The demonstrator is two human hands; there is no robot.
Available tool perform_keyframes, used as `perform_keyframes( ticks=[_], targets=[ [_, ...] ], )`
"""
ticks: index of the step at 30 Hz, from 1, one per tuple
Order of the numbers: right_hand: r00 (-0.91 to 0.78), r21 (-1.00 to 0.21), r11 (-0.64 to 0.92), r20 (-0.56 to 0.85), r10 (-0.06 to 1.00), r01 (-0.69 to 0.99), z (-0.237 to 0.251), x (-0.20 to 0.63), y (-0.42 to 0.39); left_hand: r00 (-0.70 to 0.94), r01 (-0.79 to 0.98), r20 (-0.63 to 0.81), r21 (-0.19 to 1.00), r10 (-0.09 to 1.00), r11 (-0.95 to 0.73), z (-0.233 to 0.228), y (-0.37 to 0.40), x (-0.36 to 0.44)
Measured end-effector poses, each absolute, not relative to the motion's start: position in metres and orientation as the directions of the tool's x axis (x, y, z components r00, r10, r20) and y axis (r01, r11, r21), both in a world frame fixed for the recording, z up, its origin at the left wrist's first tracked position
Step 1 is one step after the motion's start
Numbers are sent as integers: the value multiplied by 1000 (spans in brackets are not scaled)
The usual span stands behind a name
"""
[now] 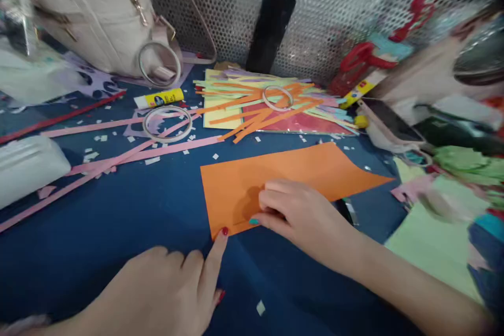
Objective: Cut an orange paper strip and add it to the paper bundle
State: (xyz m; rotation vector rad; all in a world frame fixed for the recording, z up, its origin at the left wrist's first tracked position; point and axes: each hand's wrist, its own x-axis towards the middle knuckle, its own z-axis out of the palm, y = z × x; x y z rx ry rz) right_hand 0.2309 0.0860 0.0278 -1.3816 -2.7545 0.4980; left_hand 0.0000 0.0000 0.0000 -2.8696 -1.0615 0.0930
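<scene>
Blue table (pixel 118 210) fills the frame, littered with paper bits. Cream handbag (pixel 98 16) upper left, against the perforated metal screen (pixel 334 5); black phone (pixel 271 31) leans on the screen, top centre. Orange paper sheet (pixel 291 178) lies flat at centre, right corner curling up. Behind it a pile of coloured paper strips (pixel 268 102) with a tape ring on top. Long pink strips (pixel 118 155) cross centre left, under a clear tape roll (pixel 167 123). Right hand (pixel 303 212) curled, fingertips pinching the sheet's near edge. Left hand (pixel 165 283) loosely curled, index fingertip pressing the sheet's lower-left corner. Glue stick (pixel 159 98) upper centre left.
</scene>
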Motion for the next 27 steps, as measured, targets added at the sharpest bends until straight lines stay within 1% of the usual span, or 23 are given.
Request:
perform_keyframes(
  ticks=[3,6,12,16,18,21,24,27],
  targets=[
    [-608,-286,560,-114,785,777,28,231,85,775,624,-39,-111,631,-773,0,3,-1],
    [-614,-281,569,-102,783,773,29,231,85,780,620,-48,-74,623,-781,-1,3,-3],
    [-615,-263,577,-88,784,773,28,231,85,691,722,-104,47,715,-691,-1,1,-5],
    [-618,-253,585,-72,783,770,27,230,84,671,741,-109,76,733,-667,1,3,-5],
    [-621,-246,591,-62,781,768,27,230,83,671,741,-112,65,733,-669,1,2,-5],
    [-627,-231,602,-44,778,764,26,231,82,690,722,-95,17,718,-692,0,-1,-7],
    [-632,-216,612,-28,775,760,27,232,82,719,693,-32,-53,694,-719,1,-2,-8],
    [-636,-216,618,-22,771,756,28,232,82,725,688,57,-90,686,-720,3,0,-7]
  ],
)
